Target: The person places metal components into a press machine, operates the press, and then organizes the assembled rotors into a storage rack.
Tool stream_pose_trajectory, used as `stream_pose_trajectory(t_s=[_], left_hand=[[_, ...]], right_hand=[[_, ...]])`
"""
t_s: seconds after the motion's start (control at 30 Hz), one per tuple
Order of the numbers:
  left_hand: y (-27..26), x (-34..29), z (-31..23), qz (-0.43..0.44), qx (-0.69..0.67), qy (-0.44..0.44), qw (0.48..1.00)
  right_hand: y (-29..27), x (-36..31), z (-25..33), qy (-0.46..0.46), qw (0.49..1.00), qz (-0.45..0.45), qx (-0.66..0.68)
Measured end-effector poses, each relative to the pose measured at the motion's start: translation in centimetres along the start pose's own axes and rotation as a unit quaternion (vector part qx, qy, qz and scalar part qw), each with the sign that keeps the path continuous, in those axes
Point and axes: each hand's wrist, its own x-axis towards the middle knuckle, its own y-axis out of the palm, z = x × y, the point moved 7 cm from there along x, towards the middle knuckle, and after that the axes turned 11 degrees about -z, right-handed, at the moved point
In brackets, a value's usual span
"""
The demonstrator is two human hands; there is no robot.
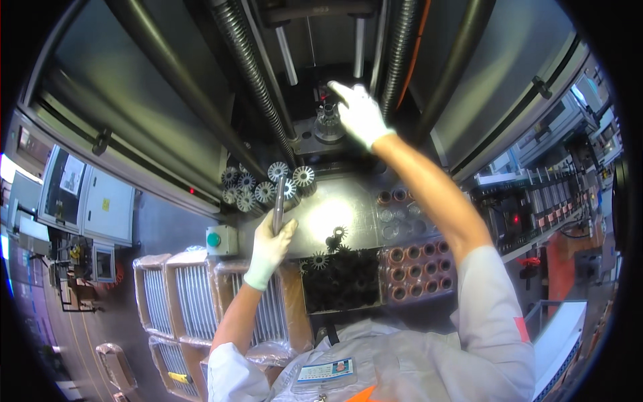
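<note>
One grey metal shaft (pixel 278 204) juts from the curled fingers of the left hand (pixel 269 248), slotted cores (pixel 266 192) just beyond them. Left of the right hand (pixel 362 115) and its fingers stands a round fixture (pixel 328 126); whether they grasp anything, I cannot tell.

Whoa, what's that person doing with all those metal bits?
A person is working at a big machine. Their gloved left hand holds a dark metal rod. The gloved right hand is at a round metal fixture; whether it touches it is hard to tell. Round slotted parts stand clustered on the left, with dark toothed pieces near the body and copper-coloured rings right of those.
</note>
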Motion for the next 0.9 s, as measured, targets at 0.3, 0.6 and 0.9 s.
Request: stream_pose_trajectory(t_s=[0.3,0.6,0.9], left_hand=[[11.2,8.8,-14.3,-0.003,-0.034,0.174,0.984],[13.5,14.5,-24.3,-0.032,-0.082,0.341,0.936],[11.2,27.8,-23.7,-0.012,-0.197,0.184,0.963]], right_hand=[[-2.4,-2.8,-0.6,-0.092,0.982,0.107,-0.125],[-12.8,-16.1,-4.3,-0.084,0.991,0.100,-0.010],[-27.6,-29.3,-14.3,0.214,0.968,0.131,-0.023]])
